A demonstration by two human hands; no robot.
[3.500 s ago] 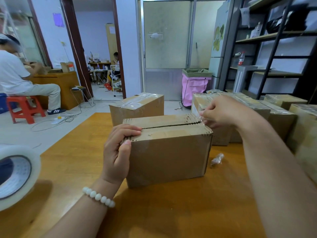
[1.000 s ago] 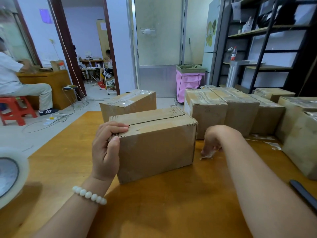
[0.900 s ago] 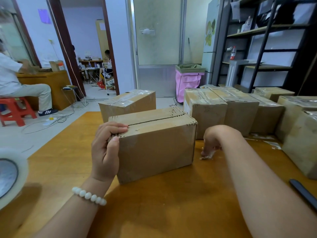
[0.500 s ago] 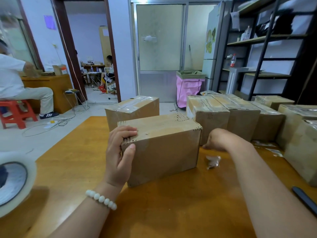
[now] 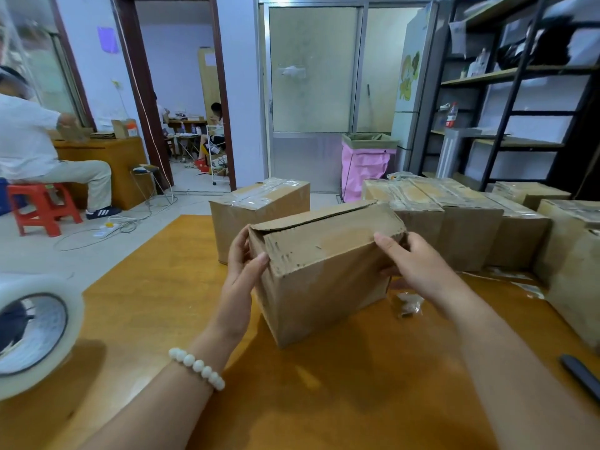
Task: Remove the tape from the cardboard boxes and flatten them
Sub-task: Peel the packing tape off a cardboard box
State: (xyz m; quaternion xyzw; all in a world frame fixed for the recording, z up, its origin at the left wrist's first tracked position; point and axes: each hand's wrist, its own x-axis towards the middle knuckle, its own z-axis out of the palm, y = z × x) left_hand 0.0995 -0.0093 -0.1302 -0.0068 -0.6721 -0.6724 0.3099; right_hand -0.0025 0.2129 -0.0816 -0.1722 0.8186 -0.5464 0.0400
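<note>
Gripping a cardboard box (image 5: 324, 277) by its two ends, both hands hold it at a tilt above the orange counter (image 5: 324, 401), with its near lower corner down on the wood. The left hand (image 5: 242, 274), a white bead bracelet (image 5: 196, 368) on its wrist, has its thumb on the near face and its fingers round the left end. The right hand (image 5: 412, 267) clasps the right end, thumb on the upper edge. The top flaps of the box are scuffed and bare, and the seam between them gapes slightly. Just beside the right wrist a crumpled scrap of clear tape (image 5: 407, 303) lies on the counter. Behind the held box stands a taped box (image 5: 259, 209), and to the right a row of taped boxes (image 5: 454, 222) lines the far edge. A big roll of clear tape (image 5: 32, 326) sits at the left edge, and a dark tool (image 5: 581, 375) at the right. Farther off are a pink-lined bin (image 5: 365, 164) and a seated person (image 5: 29, 141) on a red stool (image 5: 42, 206).
</note>
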